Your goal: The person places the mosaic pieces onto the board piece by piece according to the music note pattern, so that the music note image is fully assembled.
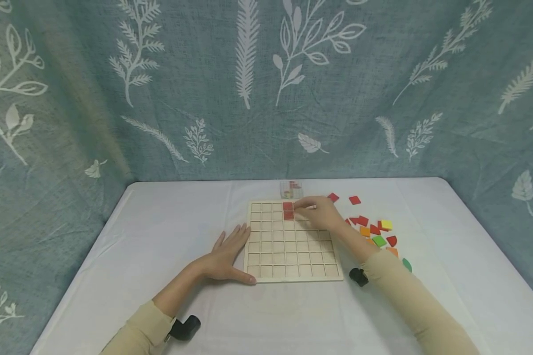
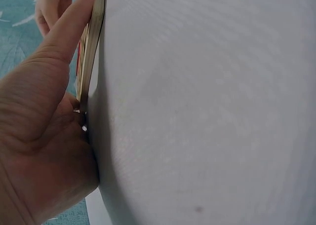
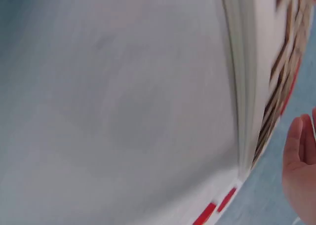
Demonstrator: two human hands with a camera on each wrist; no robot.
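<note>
A light wooden board (image 1: 291,281) with a raised square grid lies on the table. Two red square tiles (image 1: 288,211) fill adjoining cells, one behind the other, near its back edge. Spread along the board's left side, my left hand (image 1: 224,259) has its thumb at the near left corner and fingertips by the left edge. My right hand (image 1: 322,213) reaches over the board's back right part, thumb and forefinger close together beside the red tiles. I cannot tell whether a tile is between those fingertips. In the right wrist view, only part of this hand (image 3: 298,170) shows.
Red pieces (image 1: 362,221), orange squares (image 1: 364,231), a green square (image 1: 379,240), a yellow square (image 1: 386,225) and a dark green rounded piece (image 1: 407,265) lie scattered right of the board, partly behind the right forearm. A small clear box (image 1: 290,189) stands behind the board.
</note>
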